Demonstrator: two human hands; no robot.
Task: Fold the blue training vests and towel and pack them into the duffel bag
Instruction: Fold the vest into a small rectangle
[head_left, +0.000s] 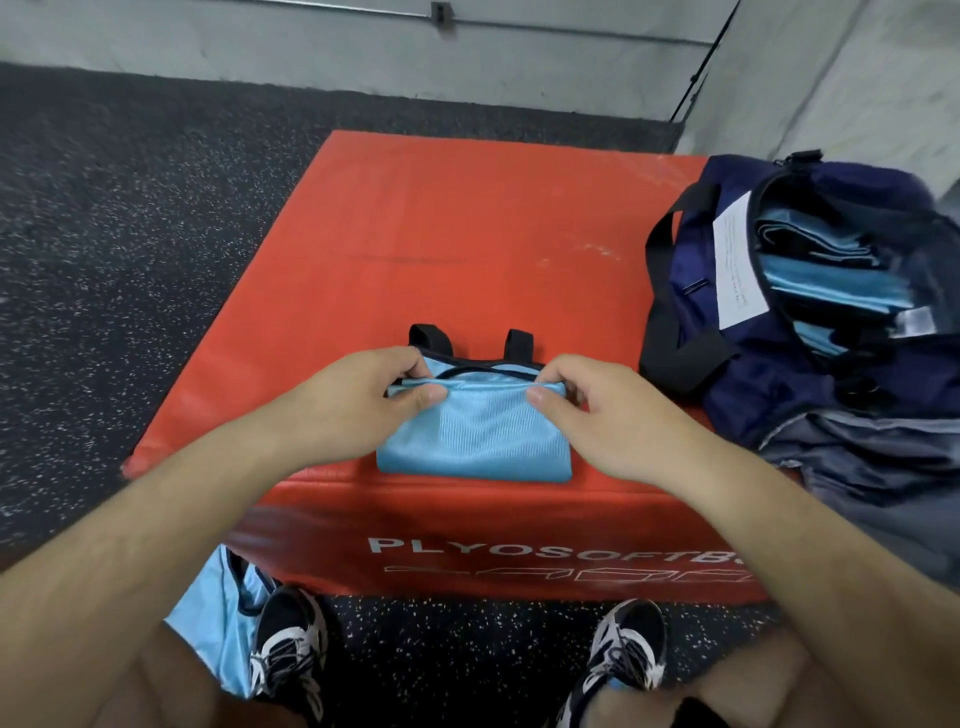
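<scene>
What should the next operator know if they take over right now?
Hands: left hand and right hand each pinch the top fold of the vest on the red box.
Bag: open, at the box's right end.
Done: folded blue vests are inside the bag.
To do: finish this fold and pack it. A loose vest lies on the floor by the left shoe. The grey cloth beside the bag, likely the towel, is unfolded.
</scene>
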